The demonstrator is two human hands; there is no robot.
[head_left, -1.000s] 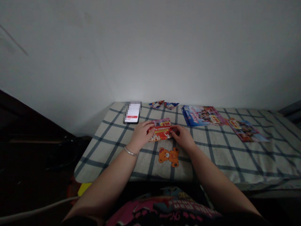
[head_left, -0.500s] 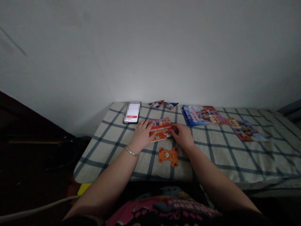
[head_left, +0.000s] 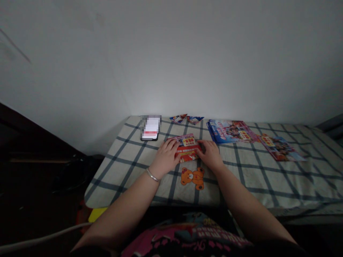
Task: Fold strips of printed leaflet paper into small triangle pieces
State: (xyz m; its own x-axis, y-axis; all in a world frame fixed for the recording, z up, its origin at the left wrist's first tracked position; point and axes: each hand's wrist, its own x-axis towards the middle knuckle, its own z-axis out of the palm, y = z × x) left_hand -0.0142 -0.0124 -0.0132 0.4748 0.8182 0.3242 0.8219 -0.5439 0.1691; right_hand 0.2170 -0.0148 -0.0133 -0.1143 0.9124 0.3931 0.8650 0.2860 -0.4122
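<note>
Flat on the checked cloth lies a folded printed flyer (head_left: 187, 147), red with yellow price boxes. My left hand (head_left: 166, 156), a silver bangle at its wrist, covers the flyer's left part, with fingers over the far side and thumb at the near side. At the right edge, my right hand (head_left: 210, 153) grips the paper between thumb and bent fingers. What the fingertips do underneath is hidden. Beyond the flyer stand two small folded paper pieces (head_left: 178, 118) in blue and orange print, close to the wall.
A lit phone (head_left: 150, 128), partly pixelated, lies left of the hands. On the right are a stack of blue printed flyers (head_left: 227, 131) and another flyer (head_left: 282, 147). A bear picture (head_left: 192, 177) is on the cloth (head_left: 128, 157). The wall (head_left: 171, 57) rises behind.
My left hand has slid slightly right over the flyer. More of the flyer's price print shows, and its red band sits nearer me. My right hand has barely moved.
</note>
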